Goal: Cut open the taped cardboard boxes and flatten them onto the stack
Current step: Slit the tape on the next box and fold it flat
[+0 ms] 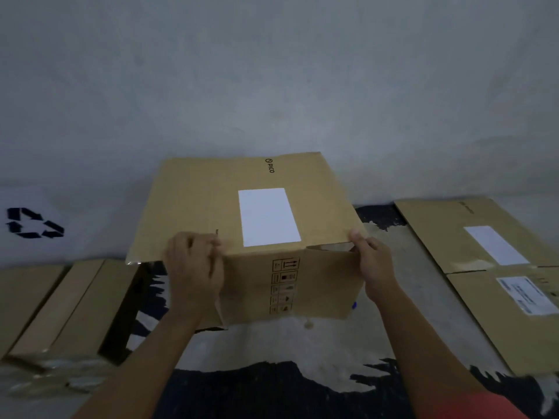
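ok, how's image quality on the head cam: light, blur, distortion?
Head view: dim, flat light, no glare. The box held by the left hand and right hand is fairly sharp in the centre; the taped boxes lower left and flattened stack at right are smeared. Wide-angle distortion bends lines toward the edges.

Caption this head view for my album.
Left hand and right hand grip an opened cardboard box; flattened boxes lie at right.
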Motion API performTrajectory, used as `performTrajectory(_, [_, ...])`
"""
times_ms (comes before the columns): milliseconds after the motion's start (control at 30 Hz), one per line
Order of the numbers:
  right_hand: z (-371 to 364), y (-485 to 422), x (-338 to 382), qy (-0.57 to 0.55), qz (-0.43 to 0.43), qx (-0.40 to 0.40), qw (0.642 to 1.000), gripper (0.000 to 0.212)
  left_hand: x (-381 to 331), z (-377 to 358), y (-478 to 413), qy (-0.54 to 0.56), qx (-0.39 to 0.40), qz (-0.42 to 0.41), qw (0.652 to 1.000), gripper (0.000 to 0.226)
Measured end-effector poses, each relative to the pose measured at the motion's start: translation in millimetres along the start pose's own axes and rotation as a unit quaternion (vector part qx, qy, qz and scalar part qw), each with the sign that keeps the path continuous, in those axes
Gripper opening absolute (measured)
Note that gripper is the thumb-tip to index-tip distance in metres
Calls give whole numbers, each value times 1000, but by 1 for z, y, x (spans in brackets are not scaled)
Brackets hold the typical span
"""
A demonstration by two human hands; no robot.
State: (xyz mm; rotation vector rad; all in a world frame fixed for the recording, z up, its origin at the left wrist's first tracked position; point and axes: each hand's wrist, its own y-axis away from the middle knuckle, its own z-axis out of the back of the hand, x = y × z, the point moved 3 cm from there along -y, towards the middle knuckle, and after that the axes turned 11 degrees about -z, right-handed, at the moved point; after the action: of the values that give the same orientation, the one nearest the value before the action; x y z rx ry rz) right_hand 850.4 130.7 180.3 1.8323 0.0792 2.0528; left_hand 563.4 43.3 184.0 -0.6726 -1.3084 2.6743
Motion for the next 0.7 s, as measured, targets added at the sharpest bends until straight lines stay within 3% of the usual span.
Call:
performTrajectory(100, [-5,-1,1,-7,0,-2,1000,39,4,8,46,161,-33,187,968,23])
performTrajectory(167, [-6,0,2,-5,-4,-4,1000,37,9,3,59,239,-17,333,912,41])
performTrajectory(233, [-5,-2,0,-7,-11,-5,1000,37,23,-5,50,319,36,402,857,60])
performTrajectory(300, [-2,-5,-2,-3,-26,-7,1000,38,36,-11,29,400,89,382,829,81])
performTrajectory(367, [2,-9,-5,3,-48,-5,999,40,39,-17,12,421,143,343,827,102])
performTrajectory(433, [8,-12,-7,4,-67,-3,998,41,30,-19,2,440,178,311,824,108])
performTrajectory(600, [16,-18,-3,23,-75,-6,997,38,36,-25,-16,409,235,294,831,113])
performTrajectory(700, [12,-16,4,24,-50,-11,998,39,49,-25,-9,353,243,303,851,132])
